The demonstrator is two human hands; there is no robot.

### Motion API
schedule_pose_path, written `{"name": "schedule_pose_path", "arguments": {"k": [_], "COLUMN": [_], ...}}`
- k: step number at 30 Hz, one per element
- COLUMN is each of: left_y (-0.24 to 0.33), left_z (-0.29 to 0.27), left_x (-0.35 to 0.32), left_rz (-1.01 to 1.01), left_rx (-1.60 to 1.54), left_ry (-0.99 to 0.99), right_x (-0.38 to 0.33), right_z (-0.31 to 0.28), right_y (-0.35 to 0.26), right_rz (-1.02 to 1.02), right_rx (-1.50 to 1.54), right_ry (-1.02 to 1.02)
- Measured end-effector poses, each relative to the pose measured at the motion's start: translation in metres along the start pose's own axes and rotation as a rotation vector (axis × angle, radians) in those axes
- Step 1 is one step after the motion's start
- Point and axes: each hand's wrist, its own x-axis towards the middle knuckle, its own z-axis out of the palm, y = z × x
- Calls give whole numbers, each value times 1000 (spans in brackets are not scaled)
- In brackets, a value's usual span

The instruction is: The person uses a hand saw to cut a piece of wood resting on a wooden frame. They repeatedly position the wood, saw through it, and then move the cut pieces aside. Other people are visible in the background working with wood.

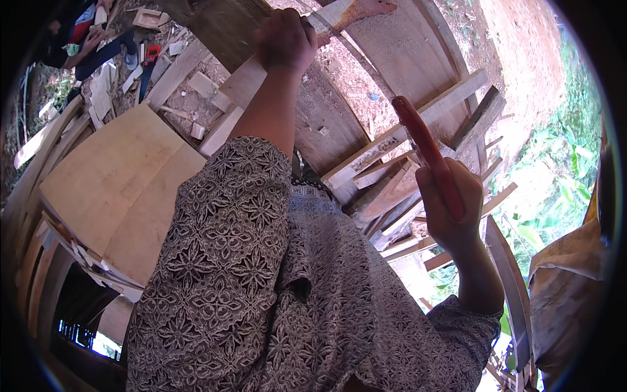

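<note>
My right hand [452, 202] is wrapped around the red handle [428, 147] of a handsaw. The saw's thin blade [369, 68], seen almost edge-on, runs up and left from the handle across a pale board [336, 18] near the top of the view. My left hand [285, 40] is closed over that board, just left of the blade. Its fingertips are hidden behind the hand. Reddish-brown patches mark the board's upper face right of the blade.
Wide planks [411, 55] and a narrow batten [405, 130] lie ahead. Light plywood [124, 186] stands at left. Offcuts and another red-handled saw [151, 55] litter the ground beside another person [88, 46]. Draped cloth [565, 281] hangs at right.
</note>
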Motion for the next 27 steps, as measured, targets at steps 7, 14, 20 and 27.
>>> {"name": "schedule_pose_path", "arguments": {"k": [7,14,20,27], "left_y": [2,3,-3,-3], "left_z": [0,-12,14,10], "left_x": [-1,6,0,-2], "left_rz": [60,-12,-23,-74], "left_rx": [-41,71,30,64], "left_ry": [21,-161,-87,-172], "right_x": [117,137,129,115], "right_z": [90,135,149,132], "right_y": [22,45,111,102], "right_rz": [9,-148,-272,-124], "right_rx": [142,141,196,230], "right_ry": [73,201,213,74]}}
